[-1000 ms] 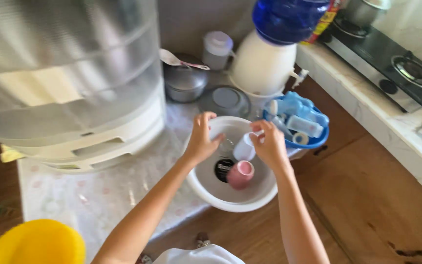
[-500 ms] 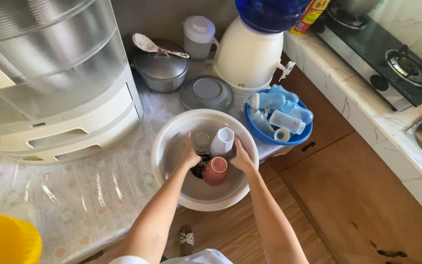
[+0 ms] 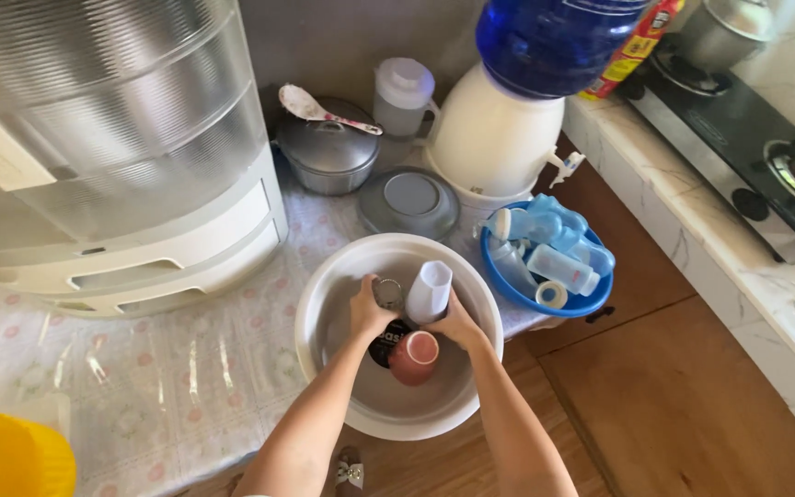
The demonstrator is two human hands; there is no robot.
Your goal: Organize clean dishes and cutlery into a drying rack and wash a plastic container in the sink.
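A white basin [image 3: 324, 304] stands at the near edge of a table covered with a flowered cloth. Both my hands reach down into it. My left hand [image 3: 367, 315] is curled around a small clear glass [image 3: 388, 293], just above a black mug [image 3: 382, 348]. An upturned white plastic cup [image 3: 429, 291] is held from the side by my right hand [image 3: 458, 324]. A pink cup [image 3: 414, 357] lies on its side below my hands, touching the black mug.
A blue bowl [image 3: 545, 302] of baby bottles sits right of the basin. Behind are a grey lid [image 3: 409, 201], a metal pot with a spoon [image 3: 328, 152], a pitcher [image 3: 404, 92] and a water dispenser [image 3: 494, 138]. A plastic drawer unit [image 3: 121, 184] stands left, a gas stove [image 3: 756, 138] right, and a yellow bucket [image 3: 6, 456] at the lower left.
Both hands have gone from the basin's far rim down into the basin. The white cup has moved down with my right hand. The view has drawn closer.
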